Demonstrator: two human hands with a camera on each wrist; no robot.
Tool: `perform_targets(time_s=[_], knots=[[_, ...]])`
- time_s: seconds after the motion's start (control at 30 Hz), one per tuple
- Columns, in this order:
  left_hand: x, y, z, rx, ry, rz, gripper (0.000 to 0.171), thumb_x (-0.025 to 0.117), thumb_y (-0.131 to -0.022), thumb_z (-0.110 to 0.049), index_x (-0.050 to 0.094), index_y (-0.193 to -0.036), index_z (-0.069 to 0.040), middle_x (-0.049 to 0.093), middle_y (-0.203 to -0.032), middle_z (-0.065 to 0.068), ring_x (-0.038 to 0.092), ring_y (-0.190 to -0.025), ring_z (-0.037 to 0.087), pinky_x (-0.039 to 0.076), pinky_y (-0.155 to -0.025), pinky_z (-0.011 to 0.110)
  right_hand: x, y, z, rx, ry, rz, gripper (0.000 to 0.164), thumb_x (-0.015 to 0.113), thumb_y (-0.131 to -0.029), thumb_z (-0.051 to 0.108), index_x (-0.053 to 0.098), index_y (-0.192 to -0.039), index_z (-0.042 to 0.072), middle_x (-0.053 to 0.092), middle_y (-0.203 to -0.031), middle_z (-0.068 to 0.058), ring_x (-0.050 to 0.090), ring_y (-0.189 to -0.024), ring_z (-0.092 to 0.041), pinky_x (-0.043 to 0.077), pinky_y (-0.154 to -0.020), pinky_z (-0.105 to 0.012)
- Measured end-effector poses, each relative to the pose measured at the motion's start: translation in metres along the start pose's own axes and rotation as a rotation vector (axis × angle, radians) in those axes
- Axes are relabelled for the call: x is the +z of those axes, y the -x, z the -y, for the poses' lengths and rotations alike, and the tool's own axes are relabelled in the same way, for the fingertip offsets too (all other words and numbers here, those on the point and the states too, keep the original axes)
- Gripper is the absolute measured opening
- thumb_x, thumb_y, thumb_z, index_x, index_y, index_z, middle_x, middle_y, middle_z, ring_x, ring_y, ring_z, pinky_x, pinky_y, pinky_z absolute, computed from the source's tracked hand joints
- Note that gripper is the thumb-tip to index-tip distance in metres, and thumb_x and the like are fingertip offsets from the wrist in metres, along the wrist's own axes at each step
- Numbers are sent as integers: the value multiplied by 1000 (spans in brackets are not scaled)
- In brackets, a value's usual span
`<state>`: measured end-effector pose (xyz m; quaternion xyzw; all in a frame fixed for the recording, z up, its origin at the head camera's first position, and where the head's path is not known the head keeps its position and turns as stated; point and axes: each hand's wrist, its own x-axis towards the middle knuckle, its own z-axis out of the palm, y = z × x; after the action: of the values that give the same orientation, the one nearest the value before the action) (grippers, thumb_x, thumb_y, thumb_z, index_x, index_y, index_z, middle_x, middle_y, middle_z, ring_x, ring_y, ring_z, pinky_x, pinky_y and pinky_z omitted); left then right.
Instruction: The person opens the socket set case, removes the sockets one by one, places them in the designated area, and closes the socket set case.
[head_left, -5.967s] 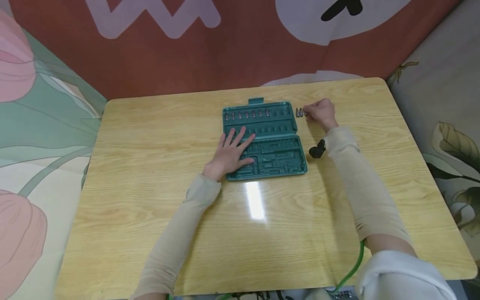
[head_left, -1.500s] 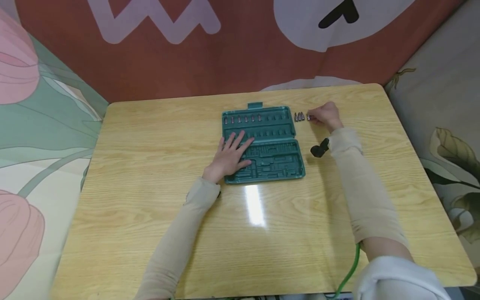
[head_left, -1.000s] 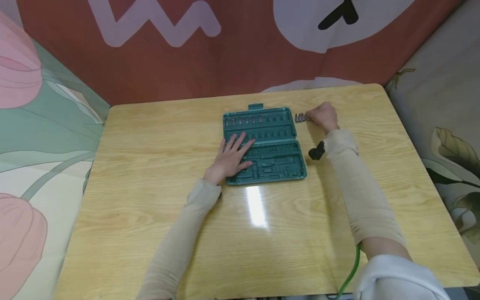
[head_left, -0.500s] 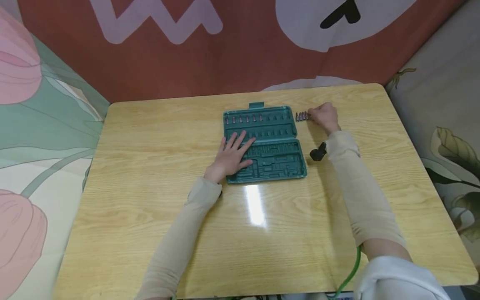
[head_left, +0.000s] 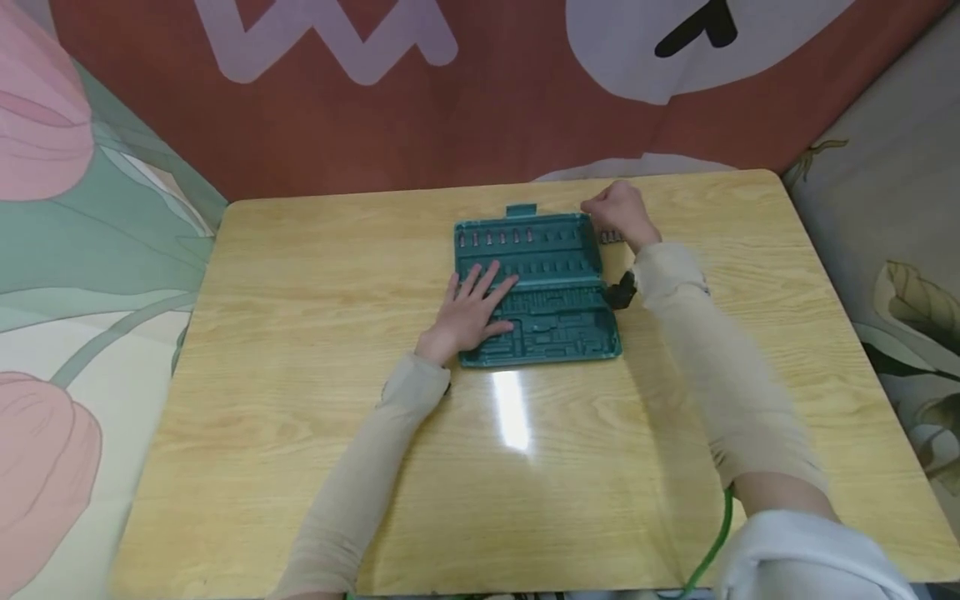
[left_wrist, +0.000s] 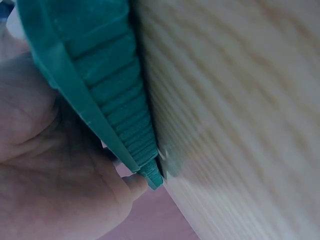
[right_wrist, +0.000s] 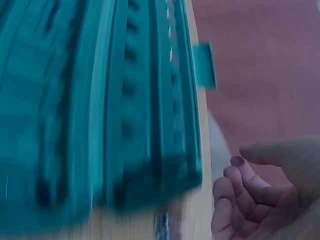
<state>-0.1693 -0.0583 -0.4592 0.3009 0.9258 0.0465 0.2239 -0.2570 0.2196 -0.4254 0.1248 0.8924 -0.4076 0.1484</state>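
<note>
A green plastic case lies unfolded on the table, with moulded slots in both halves. My left hand rests flat on its left side, fingers spread. Several small metal bits stand in the top row of slots, on the left. Beyond the case's right edge, more metal bits lie in a short row, partly hidden under my right hand. That hand hovers by the case's upper right corner. In the right wrist view its fingers are loosely curled beside the thumb, with nothing visible between them.
The wooden table extends on all sides of the case. A red patterned wall covering stands behind its far edge. A black wrist camera hangs over the case's right edge, and a green cable runs along the right arm.
One bit fewer stands in the case than six seconds ago, and the row on the table has grown. My right hand has just left that row, moving left towards the case; my left hand stays put.
</note>
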Motion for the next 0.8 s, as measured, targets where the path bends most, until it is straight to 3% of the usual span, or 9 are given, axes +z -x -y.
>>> perform_targets(time_s=[0.23,0.4,0.5,0.8], knots=[[7,-5,-1,2,-9,1,76,40,-97,-58,1,-156,-32,-11,-161,2,-11,-146,27,-5,-114,52,46,-7,27,-55,49,25,33,59,-96,23,72,-105,-5,71,-87,-16,65,-75,-23,50,-72,-35],[7,-5,-2,-7,-10,-6,76,41,-97,-58,1,-156,-32,-11,-161,2,-10,-146,27,-5,-114,52,74,-15,30,-59,99,-5,33,59,-97,23,74,-80,-1,59,-56,-4,48,-47,-13,40,-50,-28],[5,-2,-2,-1,-10,-24,76,42,-97,-57,3,-157,-31,-8,-162,3,-7,-146,28,-3,-114,53,80,-18,30,-57,123,-29,40,60,-96,23,69,-64,2,43,-43,2,33,-37,-11,32,-43,-28],[0,0,-2,-4,-35,-32,75,43,-97,-57,7,-157,-30,-3,-162,4,-2,-147,29,1,-114,53,87,-18,33,-67,147,-70,47,63,-93,21,50,-50,10,39,-42,1,34,-35,-11,34,-42,-28]])
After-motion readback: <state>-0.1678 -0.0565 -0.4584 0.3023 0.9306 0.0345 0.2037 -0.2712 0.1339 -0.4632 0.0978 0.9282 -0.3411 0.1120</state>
